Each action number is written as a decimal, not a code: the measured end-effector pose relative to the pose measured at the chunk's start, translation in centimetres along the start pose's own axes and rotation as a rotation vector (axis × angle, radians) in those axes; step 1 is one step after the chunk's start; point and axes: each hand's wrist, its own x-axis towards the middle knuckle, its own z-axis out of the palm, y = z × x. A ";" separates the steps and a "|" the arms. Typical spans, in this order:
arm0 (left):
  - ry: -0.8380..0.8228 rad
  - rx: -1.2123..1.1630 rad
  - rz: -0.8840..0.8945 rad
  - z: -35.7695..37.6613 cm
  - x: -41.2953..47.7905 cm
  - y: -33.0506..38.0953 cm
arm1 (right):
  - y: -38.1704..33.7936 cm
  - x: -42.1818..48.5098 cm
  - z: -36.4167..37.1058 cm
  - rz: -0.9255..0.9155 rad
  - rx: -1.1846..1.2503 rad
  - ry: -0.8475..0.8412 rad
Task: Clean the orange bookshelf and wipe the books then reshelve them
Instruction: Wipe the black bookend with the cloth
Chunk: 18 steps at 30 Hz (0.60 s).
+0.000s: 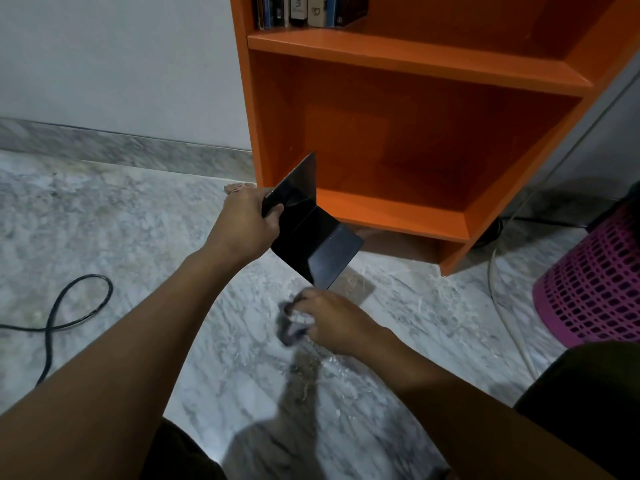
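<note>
The floor (121, 237) is grey-white veined marble, with a matching marble skirting (104, 147) running along the foot of a plain white wall (104, 57). The orange bookshelf (415, 64) stands on the floor against that wall. Its lowest compartment holds nothing, and a row of upright books (304, 10) fills the left end of the shelf above.

The left hand (246, 223) holds a black book (311, 237) in the air just in front of the bookshelf's lower left front corner. Its grip is clamped on the edge of one cover, and the covers are splayed in a V. Just below the book, the right hand (332, 320) has its grip closed round a crumpled dark cloth (292, 332), which is blurred.

A black cable (69, 306) loops over the floor toward its left edge. A pink perforated plastic basket (595, 285) stands at the right edge, with a thin white cable (502, 299) curving beside it.

Among the shelved books, one dark spine bears a pale "5" and a tan spine next to it carries a cup-shaped mark. The rest of the lettering is too small to read, and the black book's cover shows no writing.
</note>
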 end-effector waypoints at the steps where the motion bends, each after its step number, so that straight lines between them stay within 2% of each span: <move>1: 0.002 0.005 -0.004 -0.1 0.0 -0.1 | 0.0 -0.1 -0.2 0.041 0.049 -0.006; 3: 0.005 0.014 -0.002 -0.2 0.2 -0.3 | -0.5 0.1 -1.3 0.093 0.177 0.088; 5: 0.011 0.013 -0.002 -0.3 0.3 -0.6 | -1.4 1.0 -3.2 0.053 0.265 0.174; 8: 0.009 0.013 0.006 -0.4 0.6 -0.8 | -1.7 1.7 -5.6 0.000 0.237 0.238; 12: -0.022 0.041 0.020 -0.7 0.4 -1.0 | 1.8 2.4 -7.6 0.218 0.076 0.560; 14: -0.040 0.045 0.019 -1.0 0.3 -1.0 | 3.2 2.8 -8.1 0.335 0.056 0.668; 16: -0.054 0.008 0.014 -1.2 0.2 -0.8 | 3.9 3.1 -7.8 0.380 0.012 0.658; 18: -0.049 -0.035 0.015 -1.3 0.1 -0.5 | 3.7 3.2 -6.8 0.362 -0.090 0.549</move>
